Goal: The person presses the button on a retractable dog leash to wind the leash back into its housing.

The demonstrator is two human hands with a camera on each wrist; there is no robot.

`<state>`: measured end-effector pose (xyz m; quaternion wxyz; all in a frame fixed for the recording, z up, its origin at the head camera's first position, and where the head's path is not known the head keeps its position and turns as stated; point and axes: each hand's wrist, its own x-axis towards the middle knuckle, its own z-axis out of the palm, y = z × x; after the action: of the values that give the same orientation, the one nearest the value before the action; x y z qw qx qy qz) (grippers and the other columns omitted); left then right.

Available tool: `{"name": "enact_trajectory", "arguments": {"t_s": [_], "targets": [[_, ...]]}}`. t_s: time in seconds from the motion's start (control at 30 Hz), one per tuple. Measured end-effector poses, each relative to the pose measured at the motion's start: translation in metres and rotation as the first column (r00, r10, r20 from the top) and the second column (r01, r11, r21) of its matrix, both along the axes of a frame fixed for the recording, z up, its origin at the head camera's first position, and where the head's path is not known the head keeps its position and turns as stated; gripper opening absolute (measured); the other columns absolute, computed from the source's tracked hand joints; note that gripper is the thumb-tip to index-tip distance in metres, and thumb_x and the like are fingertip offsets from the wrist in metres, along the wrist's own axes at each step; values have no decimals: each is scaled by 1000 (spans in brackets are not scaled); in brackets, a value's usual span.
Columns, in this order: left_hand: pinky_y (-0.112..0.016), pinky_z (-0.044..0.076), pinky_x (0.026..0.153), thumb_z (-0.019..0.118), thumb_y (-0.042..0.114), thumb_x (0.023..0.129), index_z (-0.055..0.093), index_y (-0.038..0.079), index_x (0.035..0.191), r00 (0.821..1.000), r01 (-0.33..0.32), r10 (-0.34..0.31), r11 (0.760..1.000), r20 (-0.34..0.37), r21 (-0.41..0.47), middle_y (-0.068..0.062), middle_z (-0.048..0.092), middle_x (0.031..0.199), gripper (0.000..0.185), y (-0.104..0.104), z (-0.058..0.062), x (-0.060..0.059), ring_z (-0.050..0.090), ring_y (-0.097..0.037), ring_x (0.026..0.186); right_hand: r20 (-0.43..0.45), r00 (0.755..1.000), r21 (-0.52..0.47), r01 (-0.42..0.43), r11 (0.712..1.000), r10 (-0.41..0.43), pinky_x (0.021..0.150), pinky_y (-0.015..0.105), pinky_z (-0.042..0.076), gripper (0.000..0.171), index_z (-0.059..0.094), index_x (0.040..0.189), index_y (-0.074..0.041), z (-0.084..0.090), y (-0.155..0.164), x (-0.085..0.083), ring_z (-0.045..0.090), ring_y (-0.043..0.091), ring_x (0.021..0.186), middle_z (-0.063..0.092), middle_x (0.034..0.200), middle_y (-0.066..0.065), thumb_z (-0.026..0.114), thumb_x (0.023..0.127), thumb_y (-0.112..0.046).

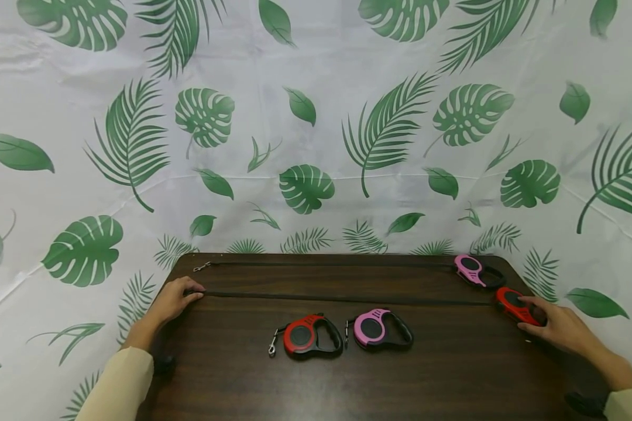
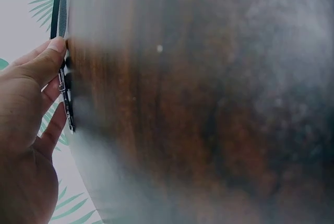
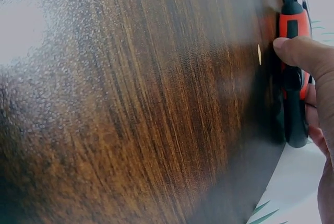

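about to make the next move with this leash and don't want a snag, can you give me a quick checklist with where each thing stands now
1. Left hand has the black strap: ok, pinched just above its metal clip.
2. Right hand has the held red leash: ok, gripped by its casing.
3. Strap straight between the hands: ok, no visible loop or twist.
4. Clear of the near red leash and near pink leash: ok, both lie apart from it.
5. Clear of the far pink leash's strap: ok, that runs farther back.
6. Brake locked: cannot tell.
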<state>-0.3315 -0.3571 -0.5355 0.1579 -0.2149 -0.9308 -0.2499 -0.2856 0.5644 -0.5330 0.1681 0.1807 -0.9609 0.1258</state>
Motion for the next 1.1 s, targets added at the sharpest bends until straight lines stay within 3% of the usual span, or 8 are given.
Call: {"name": "enact_trajectory", "arguments": {"t_s": [0.17, 0.43, 0.57, 0.67, 0.8, 0.97, 1.1], "targets": [[-58, 56, 83, 81, -1, 88, 77, 1, 94, 998, 20, -20, 1000, -65, -7, -13, 74, 94, 8, 0, 1, -1, 71, -40, 92, 26, 999, 10, 34, 999, -34, 51, 27, 37, 60, 67, 125, 1, 4, -1, 0, 43, -5, 60, 63, 75, -8, 96, 76, -19], [-58, 56, 83, 78, -3, 91, 76, 0, 96, 999, -4, 5, 1000, -38, 3, -16, 75, 97, 6, 0, 2, 0, 72, -42, 94, 58, 996, 34, 60, 998, -61, 50, 26, 34, 57, 68, 125, 3, 12, -5, 1, 41, -2, 55, 63, 69, -12, 93, 80, -21], [-53, 57, 80, 77, -3, 91, 76, 0, 97, 998, 1, 0, 1000, -65, 16, -14, 75, 96, 6, -1, 5, 0, 73, -38, 91, 169, 977, 61, 123, 991, -131, 54, 30, 37, 59, 64, 131, 6, 19, -4, -1, 46, 9, 60, 67, 76, -1, 87, 87, -26], [-46, 57, 75, 78, -5, 90, 76, 0, 96, 994, 18, -14, 999, -104, 35, -12, 75, 94, 8, -1, 8, -2, 72, -31, 85, 242, 953, 80, 165, 983, -180, 58, 37, 43, 59, 61, 134, 8, 25, -3, -5, 56, 22, 67, 71, 86, 15, 82, 93, -29], [-39, 56, 69, 78, -8, 88, 75, -1, 95, 990, 29, -22, 998, -143, 48, -11, 75, 89, 10, -2, 11, -2, 69, -18, 77, 250, 950, 48, 181, 982, -188, 61, 43, 47, 55, 62, 134, 8, 30, -5, -6, 63, 31, 76, 70, 101, 33, 77, 97, -30], [-37, 57, 66, 79, -7, 87, 75, -2, 94, 992, 26, -18, 998, -124, 61, -11, 76, 89, 10, -4, 16, 0, 68, -11, 75, 205, 958, -25, 208, 978, -199, 56, 33, 36, 52, 66, 132, 5, 32, -9, -4, 48, 21, 66, 65, 89, 20, 75, 98, -35], [-35, 58, 65, 80, -7, 86, 76, -3, 93, 993, 42, -35, 997, -113, 58, -10, 76, 85, 9, -7, 17, 1, 68, -9, 73, 212, 948, -67, 257, 964, -238, 54, 31, 31, 59, 66, 130, 8, 37, -12, -4, 42, 17, 62, 57, 81, 9, 73, 99, -42]]}}
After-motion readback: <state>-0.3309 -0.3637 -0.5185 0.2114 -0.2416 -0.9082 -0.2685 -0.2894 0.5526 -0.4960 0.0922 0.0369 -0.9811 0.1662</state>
